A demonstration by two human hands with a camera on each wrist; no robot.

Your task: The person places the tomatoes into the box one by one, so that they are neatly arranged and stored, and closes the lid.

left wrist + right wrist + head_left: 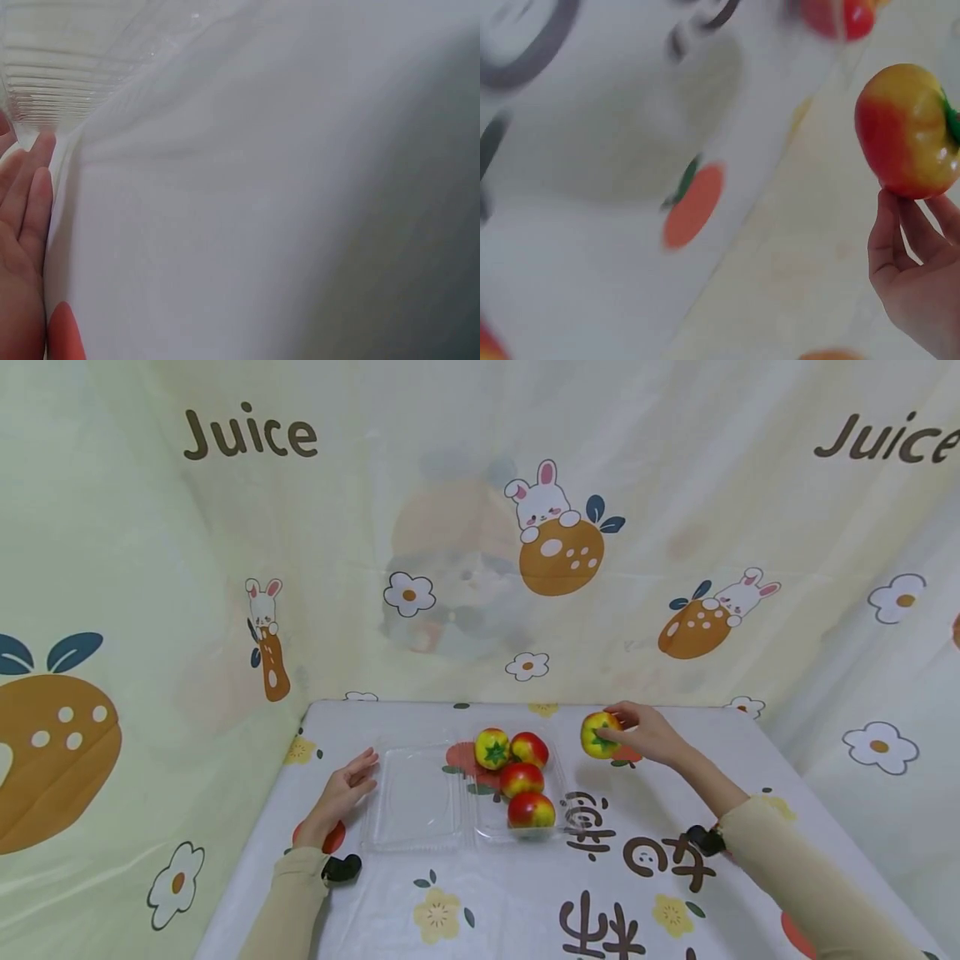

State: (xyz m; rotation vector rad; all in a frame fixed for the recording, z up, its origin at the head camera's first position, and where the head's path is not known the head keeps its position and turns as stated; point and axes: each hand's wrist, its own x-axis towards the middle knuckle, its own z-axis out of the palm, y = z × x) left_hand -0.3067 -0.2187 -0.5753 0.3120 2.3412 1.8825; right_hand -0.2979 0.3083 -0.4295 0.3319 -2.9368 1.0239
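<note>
My right hand (637,732) holds a red-and-yellow fruit (600,735) by its side, raised to the right of a clear plastic clamshell box. In the right wrist view, the fingertips press against this glossy fruit (904,131), and part of its green star-shaped calyx shows at the frame edge. Several matching fruits (531,811) lie in the right half of the box (487,820). The box's other half (416,797) lies flat at the left, and my left hand (347,789) is beside its outer edge. Straight fingers (37,199) of that hand reach its ridged wall (45,105).
A white patterned cloth (375,910) with printed fruit, flowers and lettering covers the table. Cream curtains (345,560) with rabbit prints rise behind it and at both sides. Each wrist carries a small black camera, such as the left one (342,868).
</note>
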